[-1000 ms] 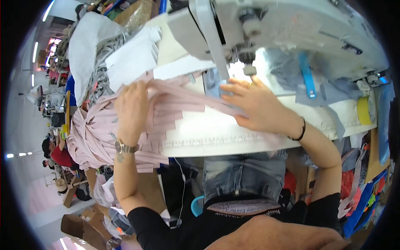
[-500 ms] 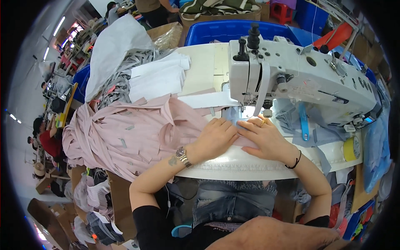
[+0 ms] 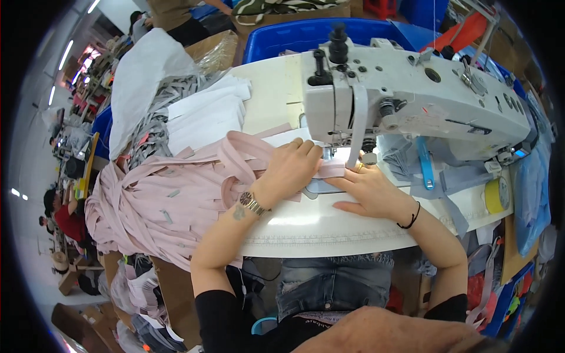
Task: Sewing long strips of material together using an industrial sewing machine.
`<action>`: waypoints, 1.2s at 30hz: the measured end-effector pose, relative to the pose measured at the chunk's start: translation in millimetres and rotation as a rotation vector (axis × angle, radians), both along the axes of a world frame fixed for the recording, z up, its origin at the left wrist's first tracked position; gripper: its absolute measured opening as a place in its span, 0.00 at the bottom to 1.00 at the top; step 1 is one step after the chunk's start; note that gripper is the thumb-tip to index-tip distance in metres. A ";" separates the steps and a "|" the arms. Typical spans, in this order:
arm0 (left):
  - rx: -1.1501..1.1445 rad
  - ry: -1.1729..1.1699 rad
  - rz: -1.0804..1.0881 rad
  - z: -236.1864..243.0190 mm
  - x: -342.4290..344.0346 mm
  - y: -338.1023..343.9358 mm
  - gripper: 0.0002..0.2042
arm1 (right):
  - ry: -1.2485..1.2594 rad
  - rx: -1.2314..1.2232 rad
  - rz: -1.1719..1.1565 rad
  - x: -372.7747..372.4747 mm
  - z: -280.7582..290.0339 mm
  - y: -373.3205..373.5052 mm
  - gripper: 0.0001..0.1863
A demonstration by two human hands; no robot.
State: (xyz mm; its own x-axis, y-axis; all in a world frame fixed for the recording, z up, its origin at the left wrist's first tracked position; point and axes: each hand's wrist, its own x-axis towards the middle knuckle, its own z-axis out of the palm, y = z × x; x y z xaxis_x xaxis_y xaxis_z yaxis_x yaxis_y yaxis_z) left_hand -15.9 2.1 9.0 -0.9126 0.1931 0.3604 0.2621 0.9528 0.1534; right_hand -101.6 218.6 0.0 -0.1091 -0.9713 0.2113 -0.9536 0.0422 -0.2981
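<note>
A white sewing machine (image 3: 406, 97) stands over the pale work table, its needle and presser foot low above the bed. A short length of pink fabric strip (image 3: 331, 169) lies beside the foot, along a white piece. My left hand (image 3: 291, 169) has its fingers curled together on the strip's left part, just left of the needle. To the right of the foot, my right hand (image 3: 372, 191) rests on the bed with its thumb apart, fingertips touching the strip's right end. A large heap of pink strips (image 3: 159, 197) spreads left of my left wrist, one strip looping up beside it.
White fabric pieces (image 3: 206, 115) and grey strips (image 3: 154, 126) lie at the far left. Right of the needle are blue-handled thread snips (image 3: 425, 165), grey-blue scraps (image 3: 471, 172) and a yellow tape roll (image 3: 496, 195). Behind the machine sits a blue bin (image 3: 259, 47).
The view has shifted slightly. My left hand has moved up and left, and my hands are farther apart. The pink strip now shows between them at the presser foot.
</note>
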 end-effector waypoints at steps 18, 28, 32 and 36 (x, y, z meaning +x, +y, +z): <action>-0.046 0.210 -0.226 -1.4 13.5 15.7 0.13 | -0.056 -0.282 -0.146 -2.5 -7.2 2.9 0.06; -0.186 0.208 -0.173 -3.9 14.2 13.9 0.14 | -0.083 -0.144 -0.176 2.3 -6.5 -2.1 0.15; -0.219 0.196 -0.151 -7.5 14.7 10.4 0.14 | -0.030 -0.211 -0.194 0.2 -1.7 -0.5 0.14; -0.238 0.242 -0.148 -7.0 14.5 10.7 0.14 | -0.091 -0.185 -0.170 -2.5 -8.8 0.6 0.15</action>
